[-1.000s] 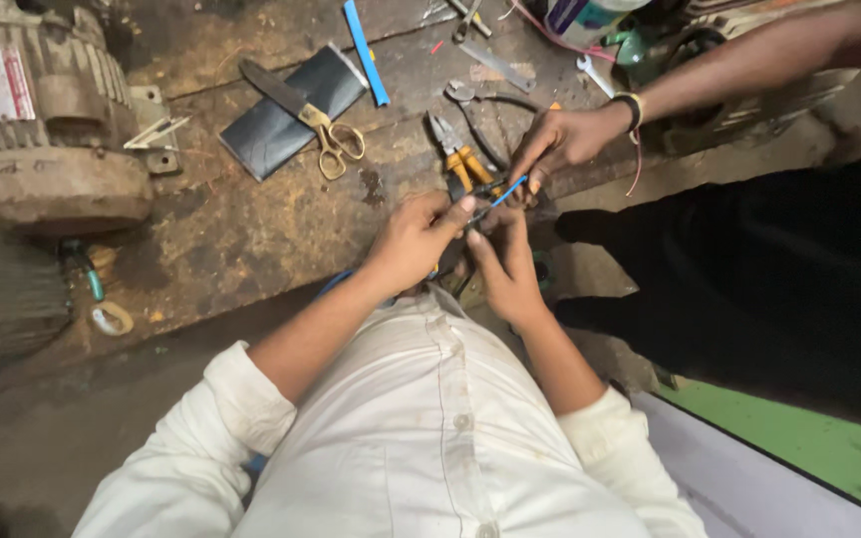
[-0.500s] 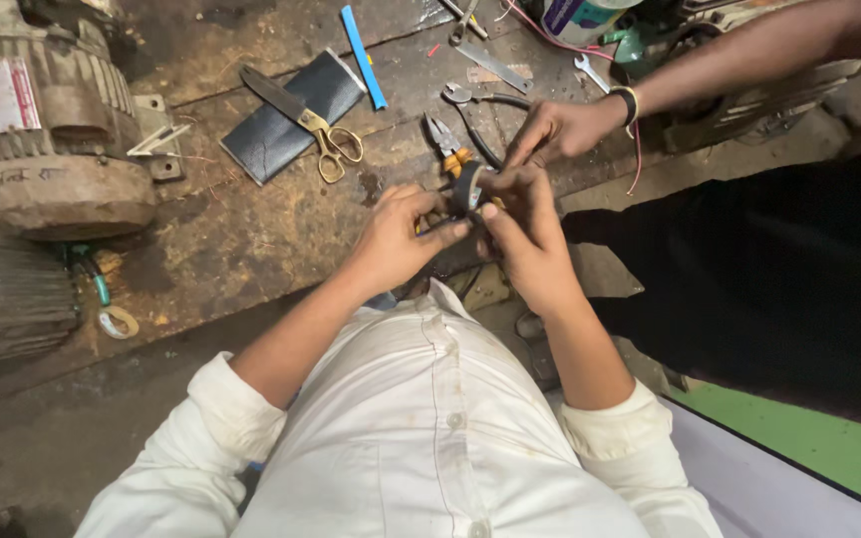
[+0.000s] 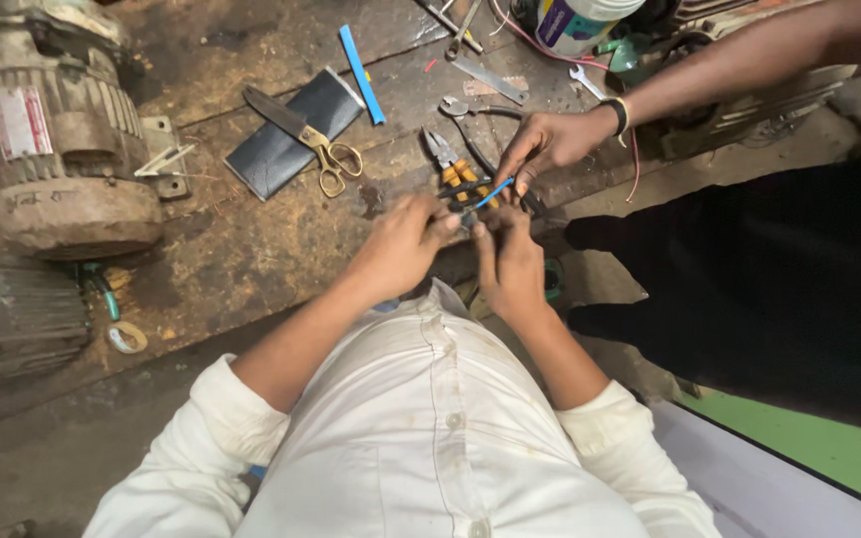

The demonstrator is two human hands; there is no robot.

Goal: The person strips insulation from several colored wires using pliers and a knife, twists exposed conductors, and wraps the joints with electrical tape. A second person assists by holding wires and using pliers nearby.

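Both hands meet over the middle of the worn tabletop [image 3: 251,249]: left hand [image 3: 406,244] and right hand [image 3: 510,259] each pinch a small dark part [image 3: 467,215] between closed fingertips. A co-worker's hand [image 3: 550,149] reaches in from the far right, pinching a blue wire [image 3: 493,193] just above, orange-handled pliers [image 3: 455,164] beside it, scissors [image 3: 306,139] further left.

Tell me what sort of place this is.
Probably an electrical or motor repair workshop. An old motor sits on a stained, worn workbench, with scissors, pliers and a spanner lying loose, and the left hand and right hand work a small part together.
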